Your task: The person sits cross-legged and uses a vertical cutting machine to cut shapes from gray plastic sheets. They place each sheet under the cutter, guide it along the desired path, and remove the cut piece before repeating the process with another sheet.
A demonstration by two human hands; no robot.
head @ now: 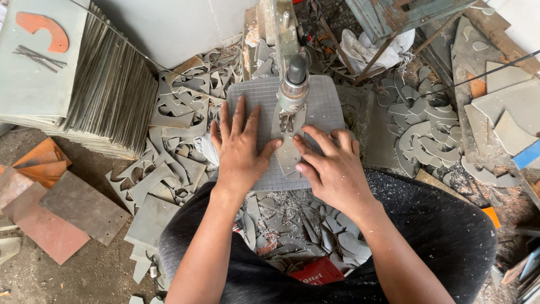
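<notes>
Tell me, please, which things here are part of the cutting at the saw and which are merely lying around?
In use: left hand, right hand, grey sheet, saw head.
Lying about: stacked grey sheets, orange template, offcut scraps, curved cut pieces, brown boards.

A small cutting workshop, rough and crowded. A cutting machine (292,84) stands over a grey gridded sheet (320,107), and grey offcuts (180,107) with curved shapes punched out lie heaped around it. Cut curved pieces (419,132) pile up to the right, a tall stack of grey sheets (109,90) leans at the far left, and dust and scraps cover the floor (84,276).
</notes>
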